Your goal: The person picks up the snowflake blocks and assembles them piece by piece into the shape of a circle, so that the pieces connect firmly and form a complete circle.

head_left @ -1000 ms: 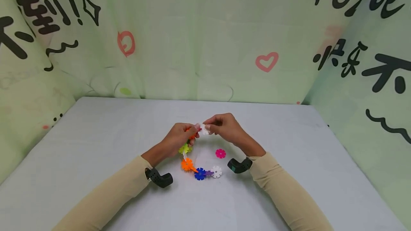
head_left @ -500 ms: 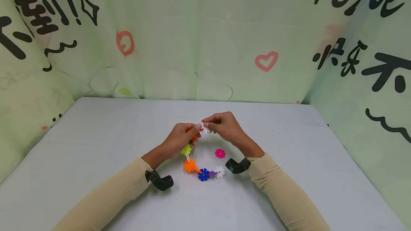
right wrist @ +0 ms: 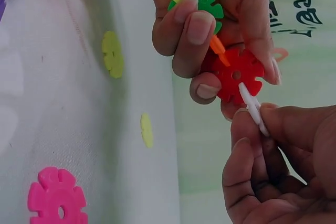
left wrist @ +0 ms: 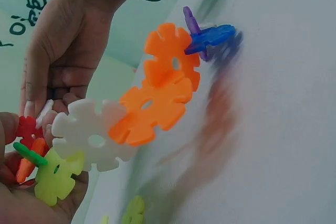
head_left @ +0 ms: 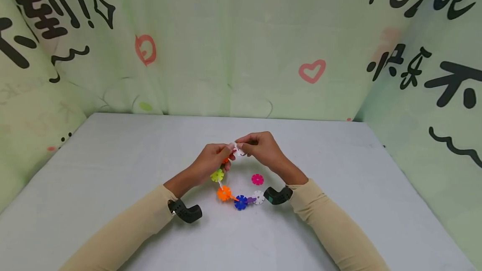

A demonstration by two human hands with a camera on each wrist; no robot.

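My left hand [head_left: 211,160] grips one end of a chain of flower-shaped plastic discs, with fingers around the red disc [right wrist: 240,74], the orange disc beside it and the green disc [right wrist: 202,10]. Between thumb and fingers my right hand [head_left: 266,149] pinches a white disc [right wrist: 253,109], seen edge-on, its rim meeting the red disc. From the left hand the chain runs down through a yellow-green disc [left wrist: 59,177], a white disc [left wrist: 89,135], orange discs [left wrist: 152,109], a blue disc [head_left: 241,202], a purple disc [head_left: 251,200] and another white disc [head_left: 258,197].
A loose pink disc [head_left: 257,179] lies on the white table [head_left: 320,221], inside the chain's curve. Two yellow discs [right wrist: 113,54] lie on the table in the right wrist view. Green curtains [head_left: 263,32] with black lettering enclose the table's back and sides.
The chain's lower part has swung slightly right, toward the right wrist. Both hands stay nearly in place, with the right-hand white disc held close against the left fingers.
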